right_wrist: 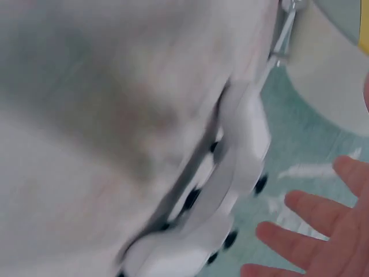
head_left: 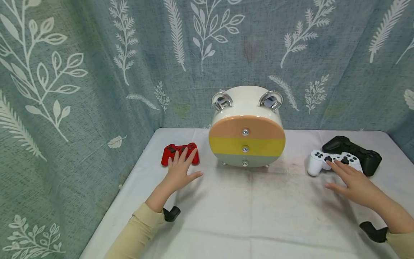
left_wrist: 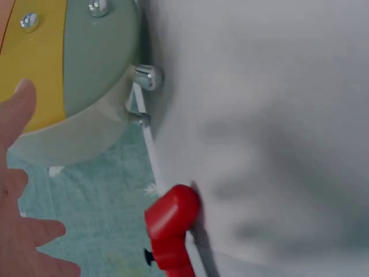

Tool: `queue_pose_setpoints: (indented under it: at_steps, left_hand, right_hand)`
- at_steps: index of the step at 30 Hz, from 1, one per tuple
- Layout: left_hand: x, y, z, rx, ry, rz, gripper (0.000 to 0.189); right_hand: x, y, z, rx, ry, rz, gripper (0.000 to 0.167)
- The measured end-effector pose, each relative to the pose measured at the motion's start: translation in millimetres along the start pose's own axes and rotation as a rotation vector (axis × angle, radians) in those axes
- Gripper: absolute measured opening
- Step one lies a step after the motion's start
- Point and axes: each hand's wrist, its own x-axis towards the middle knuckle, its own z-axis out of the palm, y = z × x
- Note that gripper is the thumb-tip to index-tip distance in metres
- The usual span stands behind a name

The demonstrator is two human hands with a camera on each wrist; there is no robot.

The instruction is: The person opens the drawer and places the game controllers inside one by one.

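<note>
My left hand (head_left: 179, 175) is spread with straight fingers over the near side of a red game controller (head_left: 166, 154) at the table's left. In the left wrist view the red controller (left_wrist: 173, 216) lies apart from the fingers. On the right, my right hand (head_left: 355, 183) reaches with extended fingers over a white game controller (head_left: 315, 164), hiding part of it. The right wrist view shows a gap between those fingers and the white controller (right_wrist: 248, 133). Behind it lies a black game controller (head_left: 370, 158), partly overlapped by the white one. Neither hand holds anything.
A round drawer box (head_left: 247, 145) shaped like an alarm clock, with orange, yellow and grey-green bands and silver knobs, stands at the back middle. A white cloth covers the table (head_left: 226, 216). Green leaf-patterned curtains (head_left: 194, 90) hang behind and at the left.
</note>
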Motion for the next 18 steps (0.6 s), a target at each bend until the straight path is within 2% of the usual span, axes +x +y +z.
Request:
queue_pose_setpoints:
  at_steps: [4, 7, 12, 18]
  left_hand:
    - [11.4, 10.5, -12.9, -0.017, -0.011, 0.039, 0.085]
    - [18.9, 19.2, -24.8, -0.009, 0.009, 0.075, 0.083]
    - [29.7, 34.1, -46.1, -0.022, 0.031, 0.133, 0.078]
    - [45.4, 45.5, -62.2, -0.045, 0.079, 0.215, 0.073]
  right_hand:
    - [10.4, -19.2, -3.2, -0.012, 0.052, -0.091, 0.076]
    - [18.2, -33.1, -2.6, -0.007, 0.079, -0.135, 0.07]
    - [31.1, -54.4, 0.1, 0.029, 0.074, -0.183, 0.065]
    - [41.7, -73.0, 8.0, 0.141, 0.051, -0.235, 0.06]
